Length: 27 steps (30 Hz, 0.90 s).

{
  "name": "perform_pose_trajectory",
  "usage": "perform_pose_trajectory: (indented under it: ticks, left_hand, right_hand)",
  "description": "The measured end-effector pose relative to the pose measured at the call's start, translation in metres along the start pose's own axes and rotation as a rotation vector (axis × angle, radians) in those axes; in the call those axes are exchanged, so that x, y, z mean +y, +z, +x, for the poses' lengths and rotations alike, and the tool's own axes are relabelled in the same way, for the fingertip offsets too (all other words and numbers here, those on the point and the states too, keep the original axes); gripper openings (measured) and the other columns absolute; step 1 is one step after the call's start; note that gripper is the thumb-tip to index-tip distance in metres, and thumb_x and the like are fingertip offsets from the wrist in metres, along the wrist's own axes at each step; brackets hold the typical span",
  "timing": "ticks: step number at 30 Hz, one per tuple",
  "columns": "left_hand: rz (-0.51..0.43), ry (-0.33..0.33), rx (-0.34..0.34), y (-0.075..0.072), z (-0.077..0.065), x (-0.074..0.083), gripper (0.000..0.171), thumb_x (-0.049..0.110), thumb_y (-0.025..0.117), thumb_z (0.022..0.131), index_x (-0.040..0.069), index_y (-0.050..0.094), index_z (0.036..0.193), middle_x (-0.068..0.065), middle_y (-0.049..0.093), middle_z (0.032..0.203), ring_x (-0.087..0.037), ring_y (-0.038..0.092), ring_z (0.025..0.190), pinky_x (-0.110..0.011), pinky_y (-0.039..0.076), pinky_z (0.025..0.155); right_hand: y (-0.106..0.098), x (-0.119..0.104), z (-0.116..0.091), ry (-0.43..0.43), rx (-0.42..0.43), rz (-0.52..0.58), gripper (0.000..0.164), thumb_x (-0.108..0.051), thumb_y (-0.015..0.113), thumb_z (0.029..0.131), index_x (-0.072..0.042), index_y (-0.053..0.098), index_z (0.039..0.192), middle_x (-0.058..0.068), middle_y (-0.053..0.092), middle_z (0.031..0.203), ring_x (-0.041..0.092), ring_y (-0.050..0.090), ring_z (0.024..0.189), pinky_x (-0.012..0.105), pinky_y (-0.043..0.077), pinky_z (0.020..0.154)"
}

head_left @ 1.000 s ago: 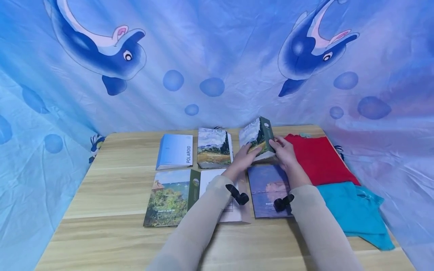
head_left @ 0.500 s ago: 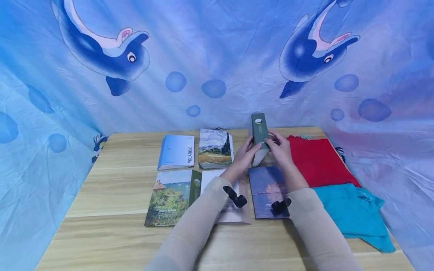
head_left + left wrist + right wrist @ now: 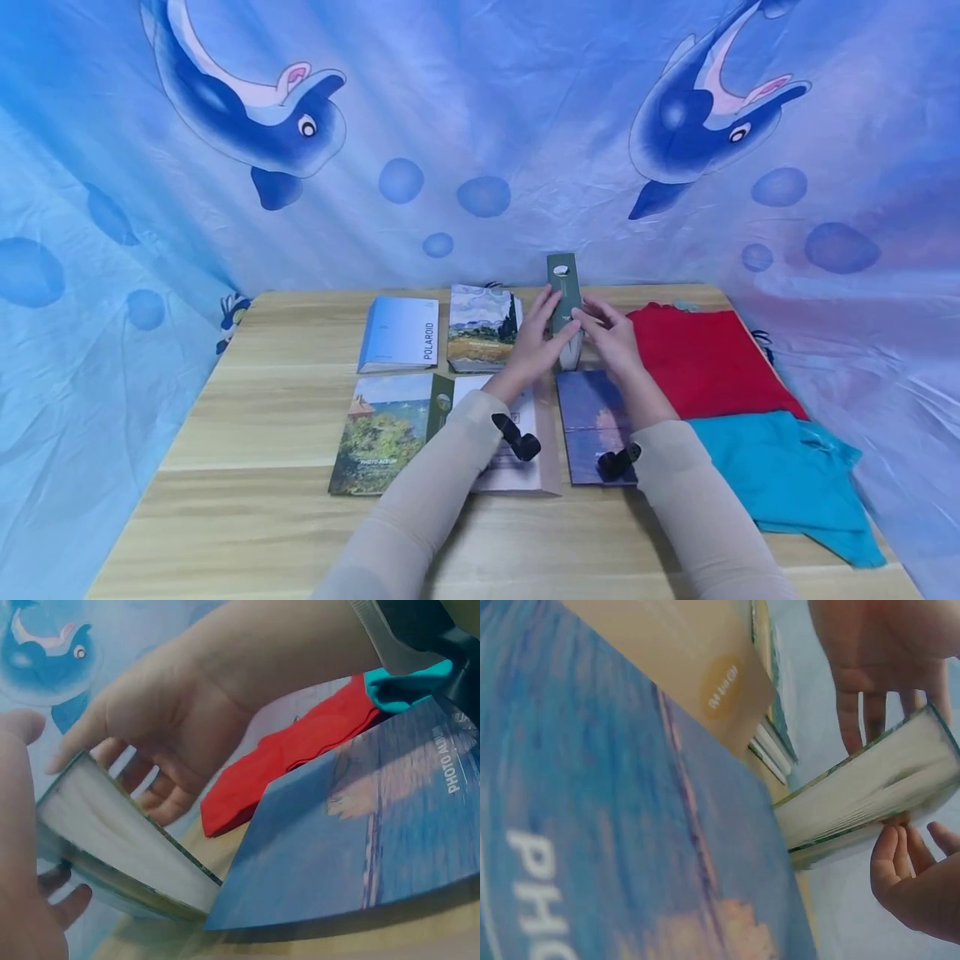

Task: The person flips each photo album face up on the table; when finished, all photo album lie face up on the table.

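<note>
Green-spined album (image 3: 569,293) now turned spine to near side, so upright; left hand (image 3: 534,346), right hand (image 3: 615,342) flank it, fingers loose, not grasping

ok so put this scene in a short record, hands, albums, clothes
left hand: touches left cover of upright green-spined album
right hand: touches its right cover
album's pose: spine facing the head camera
back row: blue POLAROID album, wheatfield-painting album
front row: garden-and-sea photo album, partly hidden pale-covered book, purple-blue photo album
right side: red garment, teal garment
</note>
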<state>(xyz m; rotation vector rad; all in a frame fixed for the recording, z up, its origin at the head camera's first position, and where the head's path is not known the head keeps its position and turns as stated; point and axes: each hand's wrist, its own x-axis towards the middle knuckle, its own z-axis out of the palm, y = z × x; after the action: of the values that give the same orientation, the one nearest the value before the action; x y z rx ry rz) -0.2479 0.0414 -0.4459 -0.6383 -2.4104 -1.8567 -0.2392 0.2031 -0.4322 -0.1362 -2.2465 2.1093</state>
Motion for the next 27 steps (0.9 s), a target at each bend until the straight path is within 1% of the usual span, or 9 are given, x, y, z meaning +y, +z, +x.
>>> perform_pose_trajectory:
  ticks: [4, 8, 13, 14, 15, 18, 21, 22, 27]
  left_hand:
    - [0.011, -0.002, 0.003, -0.002, 0.0, 0.0, 0.06, 0.036, 0.056, 0.104, 0.01, 0.041, 0.155, -0.002, 0.02, 0.168, -0.024, 0.036, 0.146, -0.036, 0.048, 0.106]
    - [-0.023, -0.041, 0.011, -0.006, 0.001, 0.002, 0.058, 0.037, 0.053, 0.105, 0.01, 0.041, 0.155, -0.002, 0.022, 0.168, -0.021, 0.03, 0.149, -0.037, 0.043, 0.111]
    - [-0.038, -0.094, 0.001, -0.009, 0.002, 0.002, 0.06, 0.042, 0.051, 0.105, 0.013, 0.04, 0.156, 0.002, 0.022, 0.168, -0.02, 0.031, 0.149, -0.035, 0.04, 0.114]
    - [-0.034, -0.104, 0.002, -0.009, 0.002, 0.002, 0.061, 0.043, 0.051, 0.105, 0.013, 0.04, 0.156, 0.002, 0.022, 0.168, -0.02, 0.031, 0.149, -0.034, 0.039, 0.115]
    - [-0.024, -0.115, 0.005, -0.009, 0.002, 0.001, 0.062, 0.044, 0.051, 0.105, 0.013, 0.04, 0.156, 0.002, 0.022, 0.168, -0.02, 0.03, 0.15, -0.035, 0.037, 0.116]
    - [0.002, -0.148, 0.016, -0.009, 0.002, -0.003, 0.064, 0.047, 0.05, 0.104, 0.013, 0.038, 0.158, 0.0, 0.022, 0.168, -0.021, 0.026, 0.151, -0.037, 0.029, 0.12]
    - [0.023, -0.186, 0.004, -0.01, 0.003, -0.008, 0.067, 0.052, 0.047, 0.104, 0.017, 0.033, 0.16, -0.001, 0.02, 0.168, -0.022, 0.019, 0.153, -0.04, 0.023, 0.123]
    - [0.018, -0.202, -0.003, -0.01, 0.003, -0.009, 0.068, 0.053, 0.046, 0.103, 0.018, 0.032, 0.16, -0.001, 0.02, 0.168, -0.023, 0.019, 0.153, -0.042, 0.023, 0.123]
    - [0.004, -0.347, -0.079, -0.01, 0.005, -0.014, 0.081, 0.067, 0.041, 0.099, 0.019, 0.025, 0.162, -0.004, 0.022, 0.167, -0.028, 0.022, 0.152, -0.052, 0.024, 0.121]
  right_hand:
    - [-0.006, 0.008, 0.005, 0.044, -0.062, 0.053, 0.065, -0.04, 0.057, 0.103, -0.005, 0.04, 0.155, 0.019, 0.046, 0.151, 0.028, 0.054, 0.13, 0.04, 0.05, 0.104]
    - [-0.015, 0.017, 0.01, 0.118, -0.112, 0.0, 0.071, -0.045, 0.052, 0.104, -0.004, 0.032, 0.158, 0.023, 0.037, 0.157, 0.038, 0.042, 0.141, 0.052, 0.038, 0.114]
    - [-0.018, 0.025, 0.013, 0.233, -0.245, -0.102, 0.072, -0.044, 0.044, 0.108, -0.003, 0.019, 0.161, 0.024, 0.025, 0.163, 0.038, 0.027, 0.149, 0.053, 0.029, 0.119]
    - [-0.018, 0.026, 0.014, 0.251, -0.267, -0.111, 0.073, -0.045, 0.043, 0.108, -0.003, 0.017, 0.162, 0.024, 0.024, 0.163, 0.038, 0.026, 0.15, 0.051, 0.03, 0.119]
    - [-0.017, 0.026, 0.014, 0.261, -0.276, -0.117, 0.073, -0.045, 0.042, 0.108, -0.004, 0.016, 0.162, 0.024, 0.025, 0.162, 0.038, 0.033, 0.145, 0.049, 0.033, 0.117]
    - [-0.017, 0.026, 0.015, 0.277, -0.281, -0.133, 0.074, -0.048, 0.042, 0.107, -0.006, 0.016, 0.162, 0.023, 0.027, 0.162, 0.037, 0.038, 0.141, 0.046, 0.039, 0.11]
    - [-0.018, 0.026, 0.016, 0.278, -0.263, -0.183, 0.077, -0.051, 0.044, 0.106, -0.007, 0.016, 0.163, 0.022, 0.024, 0.163, 0.039, 0.038, 0.14, 0.051, 0.038, 0.11]
    - [-0.019, 0.026, 0.016, 0.273, -0.258, -0.206, 0.078, -0.052, 0.044, 0.105, -0.007, 0.016, 0.162, 0.021, 0.022, 0.164, 0.039, 0.03, 0.146, 0.055, 0.034, 0.114]
    - [-0.026, 0.024, 0.017, 0.239, -0.221, -0.362, 0.082, -0.055, 0.045, 0.104, -0.006, 0.015, 0.163, 0.02, 0.015, 0.167, 0.041, 0.018, 0.151, 0.064, 0.023, 0.118]
